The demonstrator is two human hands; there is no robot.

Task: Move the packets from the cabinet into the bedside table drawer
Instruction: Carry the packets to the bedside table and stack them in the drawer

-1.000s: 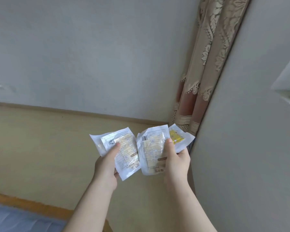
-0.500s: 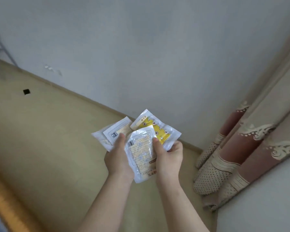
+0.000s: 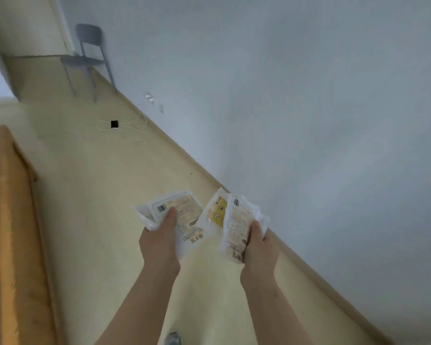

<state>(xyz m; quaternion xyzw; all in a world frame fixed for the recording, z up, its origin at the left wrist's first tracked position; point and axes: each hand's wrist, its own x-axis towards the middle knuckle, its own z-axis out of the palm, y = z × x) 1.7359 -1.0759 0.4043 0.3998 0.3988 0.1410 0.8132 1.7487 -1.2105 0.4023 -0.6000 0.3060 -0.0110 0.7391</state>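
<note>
Pale floor [image 3: 105,200] beside grey wall [image 3: 309,108] | left hand [image 3: 159,245] grips white packet [image 3: 187,210] | right hand [image 3: 259,250] grips white and yellow packets [image 3: 235,220]

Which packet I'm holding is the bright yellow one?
The yellow packet in the right hand, tucked behind that hand's white packet. The pale-printed packet in the left hand has no bright yellow.
</note>
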